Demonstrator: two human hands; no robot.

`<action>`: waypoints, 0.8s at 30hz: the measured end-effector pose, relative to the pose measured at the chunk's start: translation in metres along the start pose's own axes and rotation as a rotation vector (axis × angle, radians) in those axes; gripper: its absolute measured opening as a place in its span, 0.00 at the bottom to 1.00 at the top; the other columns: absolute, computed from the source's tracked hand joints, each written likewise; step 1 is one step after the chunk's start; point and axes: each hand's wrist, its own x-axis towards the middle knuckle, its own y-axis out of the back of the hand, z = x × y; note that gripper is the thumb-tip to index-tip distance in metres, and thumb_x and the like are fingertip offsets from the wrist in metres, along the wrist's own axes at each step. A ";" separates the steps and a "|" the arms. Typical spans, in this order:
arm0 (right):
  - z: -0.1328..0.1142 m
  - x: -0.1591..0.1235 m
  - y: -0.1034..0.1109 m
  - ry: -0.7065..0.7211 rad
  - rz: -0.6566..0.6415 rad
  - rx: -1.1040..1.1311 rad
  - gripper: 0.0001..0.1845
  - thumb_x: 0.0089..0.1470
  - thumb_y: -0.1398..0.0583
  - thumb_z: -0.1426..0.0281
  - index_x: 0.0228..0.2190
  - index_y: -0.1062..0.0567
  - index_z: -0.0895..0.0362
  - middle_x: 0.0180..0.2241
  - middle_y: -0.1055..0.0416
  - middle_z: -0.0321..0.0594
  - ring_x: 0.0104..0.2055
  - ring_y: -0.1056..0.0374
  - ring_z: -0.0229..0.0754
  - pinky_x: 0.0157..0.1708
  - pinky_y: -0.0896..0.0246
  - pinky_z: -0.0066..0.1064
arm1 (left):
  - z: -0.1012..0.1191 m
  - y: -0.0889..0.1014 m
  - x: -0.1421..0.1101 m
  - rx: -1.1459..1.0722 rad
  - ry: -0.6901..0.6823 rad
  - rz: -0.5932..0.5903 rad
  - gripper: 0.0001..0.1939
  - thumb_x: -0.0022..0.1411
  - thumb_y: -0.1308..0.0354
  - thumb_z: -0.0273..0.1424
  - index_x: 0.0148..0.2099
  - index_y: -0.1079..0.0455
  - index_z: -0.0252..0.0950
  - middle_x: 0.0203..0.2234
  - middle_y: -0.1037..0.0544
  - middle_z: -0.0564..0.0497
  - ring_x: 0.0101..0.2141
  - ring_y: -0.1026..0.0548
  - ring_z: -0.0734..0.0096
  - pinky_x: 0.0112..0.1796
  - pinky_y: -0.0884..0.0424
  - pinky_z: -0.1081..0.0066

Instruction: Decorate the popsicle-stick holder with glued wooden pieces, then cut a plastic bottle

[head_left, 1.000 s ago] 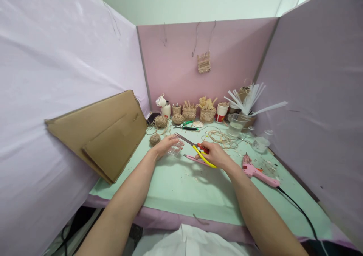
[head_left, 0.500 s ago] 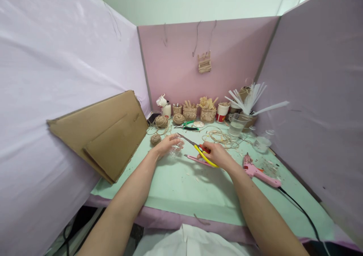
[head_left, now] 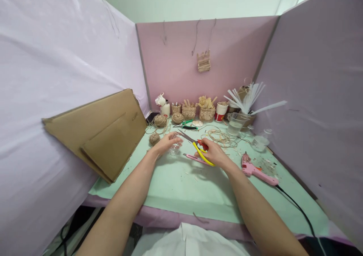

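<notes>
My left hand [head_left: 165,143] is wrapped round a small clear plastic cup [head_left: 176,146] lying on its side on the green mat [head_left: 181,184]. My right hand [head_left: 216,154] grips yellow-and-red scissors [head_left: 195,144]. Their blades point left and up, with the tips close to the cup's top. A pink utility knife [head_left: 194,158] lies on the mat just under the scissors' handle.
A pink glue gun [head_left: 256,171] with a black cord lies right of my right hand. Twine balls [head_left: 154,138], green pliers [head_left: 187,125], loose twine [head_left: 219,137], small baskets, cups and white sticks [head_left: 246,97] fill the back. Cardboard [head_left: 99,131] leans on the left wall.
Both hands, with the cup and scissors, sit slightly higher and further left in the picture. The grips are the same.
</notes>
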 end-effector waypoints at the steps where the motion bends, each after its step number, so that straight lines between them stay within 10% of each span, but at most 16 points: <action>1: 0.000 0.000 0.000 0.006 -0.002 -0.002 0.21 0.41 0.36 0.53 0.27 0.38 0.53 0.26 0.36 0.30 0.27 0.43 0.36 0.26 0.53 0.27 | 0.000 -0.001 -0.001 0.016 -0.011 -0.014 0.26 0.50 0.31 0.41 0.48 0.32 0.35 0.39 0.23 0.44 0.36 0.24 0.66 0.38 0.29 0.66; 24: 0.005 -0.001 0.002 0.045 -0.044 -0.045 0.20 0.47 0.39 0.51 0.23 0.35 0.54 0.20 0.40 0.30 0.23 0.49 0.34 0.24 0.59 0.27 | -0.004 0.001 0.000 0.085 0.003 -0.030 0.28 0.50 0.32 0.42 0.50 0.31 0.34 0.41 0.23 0.44 0.38 0.24 0.66 0.39 0.28 0.66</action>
